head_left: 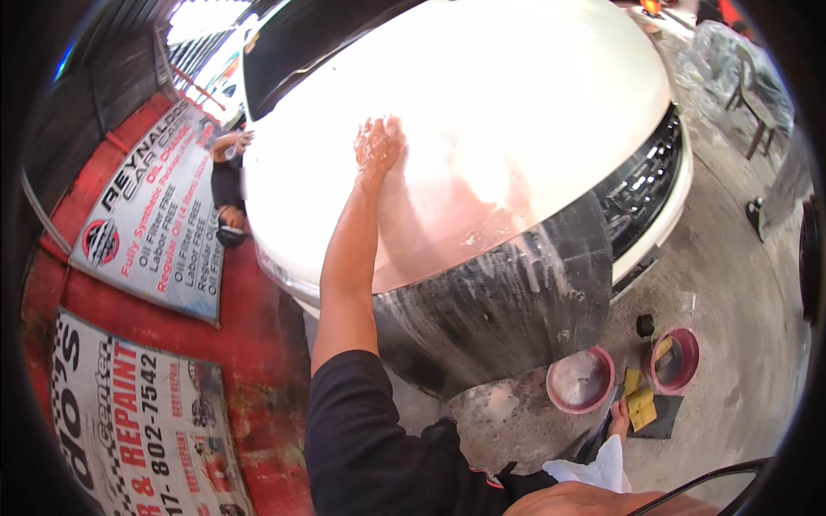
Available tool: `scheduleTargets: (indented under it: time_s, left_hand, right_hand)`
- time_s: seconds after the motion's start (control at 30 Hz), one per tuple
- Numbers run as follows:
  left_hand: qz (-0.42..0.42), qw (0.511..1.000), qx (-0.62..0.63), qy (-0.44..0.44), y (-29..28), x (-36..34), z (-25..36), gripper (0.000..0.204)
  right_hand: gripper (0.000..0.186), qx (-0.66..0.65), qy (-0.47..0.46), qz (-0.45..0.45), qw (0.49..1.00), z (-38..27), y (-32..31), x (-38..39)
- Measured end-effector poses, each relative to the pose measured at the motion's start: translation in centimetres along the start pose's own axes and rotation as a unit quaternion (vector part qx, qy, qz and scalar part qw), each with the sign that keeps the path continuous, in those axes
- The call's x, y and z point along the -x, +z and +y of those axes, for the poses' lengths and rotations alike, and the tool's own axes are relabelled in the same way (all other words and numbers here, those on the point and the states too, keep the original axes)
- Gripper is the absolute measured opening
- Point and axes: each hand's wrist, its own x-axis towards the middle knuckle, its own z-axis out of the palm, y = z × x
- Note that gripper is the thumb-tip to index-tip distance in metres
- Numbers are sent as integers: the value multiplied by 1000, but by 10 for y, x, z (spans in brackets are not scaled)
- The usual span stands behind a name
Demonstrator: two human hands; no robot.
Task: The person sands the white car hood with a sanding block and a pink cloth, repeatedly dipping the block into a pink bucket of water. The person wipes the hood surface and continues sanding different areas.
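Note:
My left arm reaches out over a white car hood point(516, 95). My left hand point(379, 144) lies on the hood with its fingers stretched out, wet and covered in suds. No tool shows in it; what may lie under the palm is hidden. A wet, soapy patch point(477, 236) spreads on the hood near the front edge. Below that edge is a dark panel point(499, 305) streaked with whitish liquid. Bare skin of my right arm point(576, 500) shows at the lower edge, but the right hand cannot be seen. A white cloth point(592, 469) hangs beside it.
Two pink basins point(580, 408) stand on the floor at the right, near yellow sponge-like pieces point(640, 408) and a dark pad point(661, 417). Another person point(229, 181) is at the car's left side. Printed banners point(159, 215) hang on a red wall. A chair point(755, 116) stands far right.

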Motion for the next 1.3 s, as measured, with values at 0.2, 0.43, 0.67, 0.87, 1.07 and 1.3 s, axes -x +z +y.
scheduleTargets:
  time_s: [0.2,0.43,0.67,0.87,1.07,1.3]
  left_hand:
    - [-24,971,130,198,27,-21,70,41]
    - [-81,934,193,290,-53,49,139,38]
    - [17,977,17,211,-47,123,108,46]
    - [1,986,25,166,-13,11,133,47]
    - [-100,917,212,323,-23,71,261,37]
    - [180,883,-20,433,-51,159,119,46]
  right_hand:
    - [57,-102,31,-90,990,-34,31,45]
    - [57,-123,27,-51,991,-54,27,57]
    - [53,-127,51,-35,990,-71,12,92]
    - [58,-123,72,20,990,-68,-33,110]
    - [54,-31,41,74,996,-69,-38,121]
    - [56,-72,35,-22,997,-91,32,123]
